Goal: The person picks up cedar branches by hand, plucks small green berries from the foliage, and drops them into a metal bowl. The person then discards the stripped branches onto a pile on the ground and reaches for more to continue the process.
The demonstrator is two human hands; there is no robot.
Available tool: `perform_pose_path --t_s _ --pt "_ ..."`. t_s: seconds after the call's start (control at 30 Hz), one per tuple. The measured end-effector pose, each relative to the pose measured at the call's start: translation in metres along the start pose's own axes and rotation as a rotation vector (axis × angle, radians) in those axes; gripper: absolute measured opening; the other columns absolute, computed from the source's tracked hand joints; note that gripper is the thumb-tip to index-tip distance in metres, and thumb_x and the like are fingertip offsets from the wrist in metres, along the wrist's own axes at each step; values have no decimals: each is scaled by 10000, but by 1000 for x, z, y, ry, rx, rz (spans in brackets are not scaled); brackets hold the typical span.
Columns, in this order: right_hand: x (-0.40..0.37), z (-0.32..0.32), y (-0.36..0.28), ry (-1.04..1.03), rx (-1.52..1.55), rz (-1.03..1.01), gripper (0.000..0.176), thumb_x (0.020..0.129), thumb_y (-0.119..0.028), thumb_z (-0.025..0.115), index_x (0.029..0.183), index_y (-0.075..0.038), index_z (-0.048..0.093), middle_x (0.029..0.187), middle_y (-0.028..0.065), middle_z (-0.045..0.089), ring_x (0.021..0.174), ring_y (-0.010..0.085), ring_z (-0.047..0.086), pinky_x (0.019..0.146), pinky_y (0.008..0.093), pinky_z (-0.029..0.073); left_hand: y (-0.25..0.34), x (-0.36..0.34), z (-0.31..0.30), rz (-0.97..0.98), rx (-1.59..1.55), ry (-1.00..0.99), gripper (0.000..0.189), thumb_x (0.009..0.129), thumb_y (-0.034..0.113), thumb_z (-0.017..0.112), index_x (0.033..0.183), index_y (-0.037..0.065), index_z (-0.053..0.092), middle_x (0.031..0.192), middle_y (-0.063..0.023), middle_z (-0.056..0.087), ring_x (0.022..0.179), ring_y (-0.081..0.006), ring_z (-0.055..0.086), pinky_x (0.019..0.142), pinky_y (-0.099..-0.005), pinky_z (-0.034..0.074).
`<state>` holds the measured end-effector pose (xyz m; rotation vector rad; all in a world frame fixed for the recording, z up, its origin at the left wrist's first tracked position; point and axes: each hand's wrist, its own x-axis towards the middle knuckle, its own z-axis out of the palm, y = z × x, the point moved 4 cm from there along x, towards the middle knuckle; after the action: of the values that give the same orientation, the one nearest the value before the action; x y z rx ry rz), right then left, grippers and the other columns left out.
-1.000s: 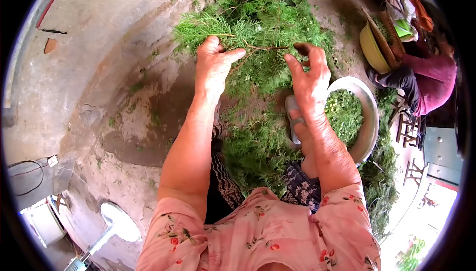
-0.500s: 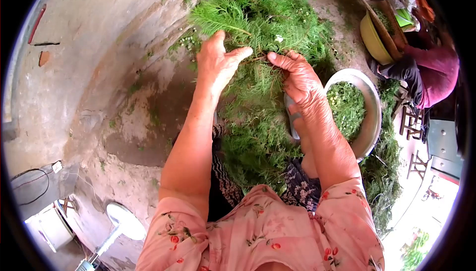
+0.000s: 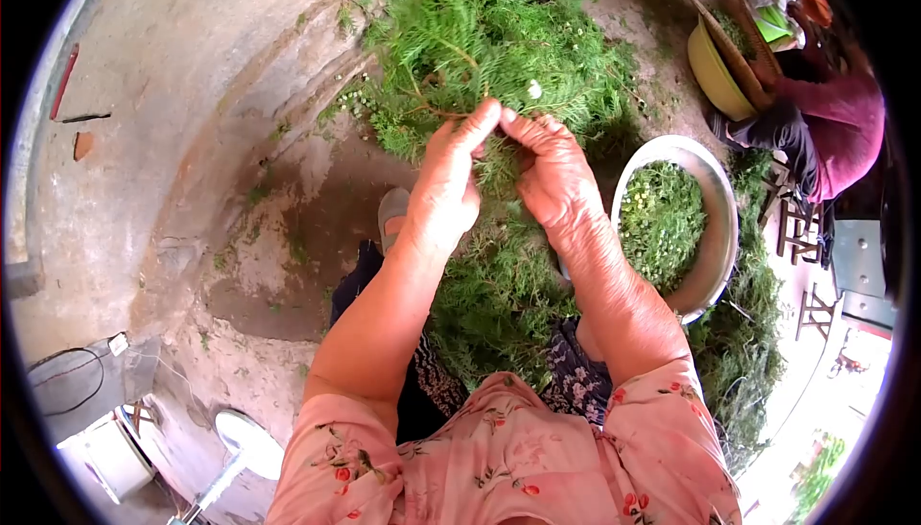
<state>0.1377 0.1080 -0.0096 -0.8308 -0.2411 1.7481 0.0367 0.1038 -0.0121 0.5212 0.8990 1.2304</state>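
Pinching wiry, feathery green sprigs (image 3: 443,57)

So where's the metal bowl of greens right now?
Head view: the metal bowl sits on the ground, right of the right hand pinching a green sprig.

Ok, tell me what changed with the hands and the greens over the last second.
The left hand and right hand, apart a second ago, have drawn together; their fingertips now meet, pinching the sprig over the pile of greens. The left hand kept its hold on it. The metal bowl and the seated person stayed put.
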Motion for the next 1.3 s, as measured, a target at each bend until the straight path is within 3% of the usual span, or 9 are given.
perform_pose_path --t_s 0.1,0.33,0.4,0.5,0.6,0.77,1.0,1.1,1.3 --pt "-3 0 8 7 -35 63 82 768 -27 651 793 -65 583 817 42 616 761 157 579 708 281 469 -10 10 -15 -72 -53 188 279 754 225 693 955 61 590 949 -38 575 889 -176 528 810 -339 433" --pt "-7 3 -2 -63 -433 61 130 786 -116 660 848 -22 594 735 28 604 675 110 549 634 250 448 9 13 -24 45 -208 235 190 718 56 688 894 36 620 870 -52 623 767 -146 560 697 -317 466" --pt "-21 11 -27 250 -645 -158 145 815 -142 634 868 -12 598 694 5 583 628 71 508 573 222 419 19 12 -24 59 -216 266 193 702 53 698 880 44 622 863 -54 626 751 -148 556 725 -308 444" --pt "-17 8 -49 86 -622 -807 111 832 -121 609 883 -22 605 698 -17 575 611 47 478 543 181 390 24 6 -28 117 28 444 192 679 36 714 844 44 616 826 -53 631 718 -153 560 783 -319 389" --pt "-21 25 -51 -78 -957 -1082 156 761 -76 666 898 -36 602 789 44 623 699 113 577 628 230 468 25 2 -21 203 79 360 183 679 23 712 831 29 610 783 -52 633 679 -150 565 723 -304 415" --pt "-5 20 -27 -165 -1081 -732 342 668 -25 706 982 -26 571 888 87 603 781 167 586 700 277 478 27 0 -17 197 83 306 172 685 -1 702 825 12 603 759 -60 632 666 -141 574 599 -262 435" --pt "2 18 -22 -161 -946 -487 214 719 8 663 922 -21 600 778 31 604 688 91 536 667 226 455 24 1 -18 146 42 217 184 723 -19 665 897 4 611 816 -63 631 701 -146 571 662 -269 427" --pt "9 11 -12 -126 -341 -198 131 776 4 625 906 -4 610 783 18 610 699 89 542 661 222 457 21 1 -21 43 -60 258 205 733 -43 641 929 9 607 845 -67 626 719 -146 569 660 -276 440" --pt "17 -1 -13 6 -88 -102 124 814 -6 582 938 -9 594 845 32 601 753 120 544 728 241 455 21 -2 -9 -4 -93 134 187 741 -54 620 919 -1 592 832 -77 621 698 -159 574 512 -285 468"
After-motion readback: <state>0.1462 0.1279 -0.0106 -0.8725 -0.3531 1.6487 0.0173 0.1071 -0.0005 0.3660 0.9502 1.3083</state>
